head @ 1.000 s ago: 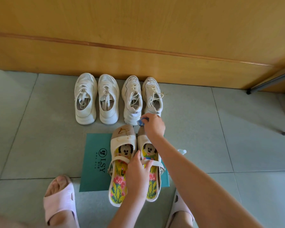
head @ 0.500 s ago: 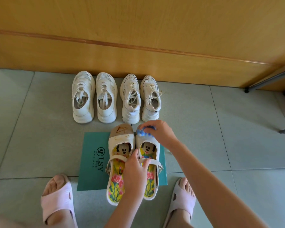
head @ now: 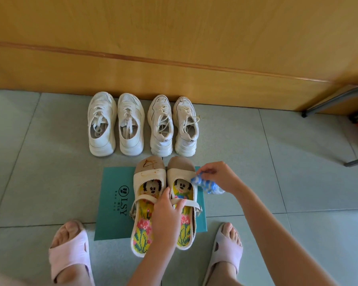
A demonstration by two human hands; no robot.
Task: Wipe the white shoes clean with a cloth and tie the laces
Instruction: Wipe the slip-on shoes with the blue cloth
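Observation:
Two cream strap shoes with cartoon insoles stand side by side on a teal card [head: 112,203]. The left strap shoe [head: 149,176] has brown marks on its toe; the right strap shoe [head: 181,168] looks plain there. My left hand [head: 165,217] grips the right shoe's strap and inner edge between the pair. My right hand [head: 219,176] pinches a blue-and-white cloth [head: 205,184] against the right shoe's outer side. Two pairs of white laced sneakers stand behind: one pair [head: 115,122] on the left, the other [head: 173,124] on the right, laces loose.
A wooden panel [head: 174,48] runs along the back, right behind the sneakers. Metal chair legs [head: 335,102] stand at the right. My feet in pink slippers [head: 70,254] rest on the grey tiled floor either side of the card.
My right hand has moved the cloth from the right strap shoe's toe down and right to its outer side. My left hand has kept its hold on the strap.

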